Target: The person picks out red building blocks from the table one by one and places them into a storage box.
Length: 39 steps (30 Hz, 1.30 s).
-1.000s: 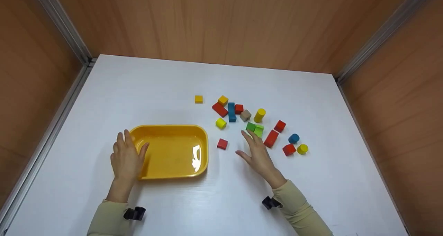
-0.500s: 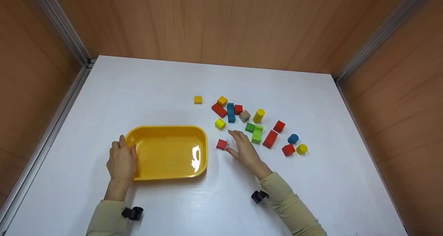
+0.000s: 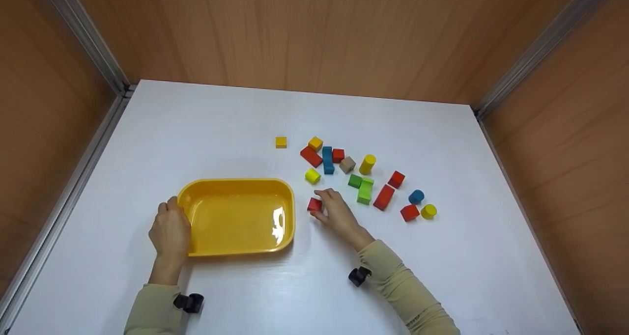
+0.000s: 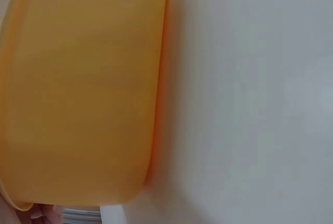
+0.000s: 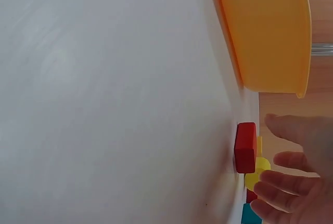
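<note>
At the left end of the yellow tray [image 3: 233, 219], my left hand [image 3: 170, 233] grips the rim, fingers bent over the edge. In the left wrist view the tray's outer wall [image 4: 83, 88] fills the left side, and a bit of the hand [image 4: 44, 214] shows at its rim. My right hand [image 3: 339, 218] reaches around a small red block [image 3: 313, 205] to the right of the tray. Its thumb and fingers stand spread on either side of the block. The right wrist view shows a gap between the fingertips and that red block [image 5: 245, 148].
Behind and right of the right hand lie several loose blocks, among them a yellow cylinder [image 3: 312, 176], a light green block [image 3: 364, 191], a long red block [image 3: 384, 197] and a blue cylinder [image 3: 416, 197]. Wooden panels [image 3: 314, 35] enclose the white table [image 3: 211, 124].
My right hand has moved left from the green blocks to the small red block. The left hand has lowered onto the tray's left rim and curled its fingers there.
</note>
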Tool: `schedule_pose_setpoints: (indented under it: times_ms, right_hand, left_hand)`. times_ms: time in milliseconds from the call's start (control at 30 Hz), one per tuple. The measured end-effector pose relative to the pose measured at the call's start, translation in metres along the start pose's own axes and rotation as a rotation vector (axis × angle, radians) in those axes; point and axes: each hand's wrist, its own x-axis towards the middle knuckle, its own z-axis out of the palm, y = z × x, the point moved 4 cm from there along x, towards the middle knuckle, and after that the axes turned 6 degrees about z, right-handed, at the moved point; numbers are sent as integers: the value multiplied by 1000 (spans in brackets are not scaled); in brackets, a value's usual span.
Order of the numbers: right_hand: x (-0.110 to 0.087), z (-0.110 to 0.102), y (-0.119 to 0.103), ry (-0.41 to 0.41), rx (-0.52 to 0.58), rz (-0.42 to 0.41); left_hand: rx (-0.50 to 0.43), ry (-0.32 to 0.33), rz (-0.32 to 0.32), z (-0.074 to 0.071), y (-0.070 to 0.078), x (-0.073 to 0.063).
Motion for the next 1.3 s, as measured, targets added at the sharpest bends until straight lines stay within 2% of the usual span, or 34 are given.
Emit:
schedule_pose_setpoints:
  times_ms: [200,467,667,900,1200,1300]
  right_hand:
    - [6,5,-1,-10,-9,-2]
    - [9,9,-3,1,-50,-8]
    - [12,11,-3,12,-76,-23]
    - [11,11,-2,-15,-23,-12]
    - [2,-3,-11,16,39,-49]
    - [-3,-10,-17,42,63,-86]
  left_hand:
    - [-2,10,1,1,0,1]
    - [-16,-20,-12,2,0,1]
    - [-54,34,30,1,0,0]
    - [-61,46,30,4,-1,-1]
    - [-45,22,4,4,-1,-1]
    - [-44,24,4,3,-1,-1]
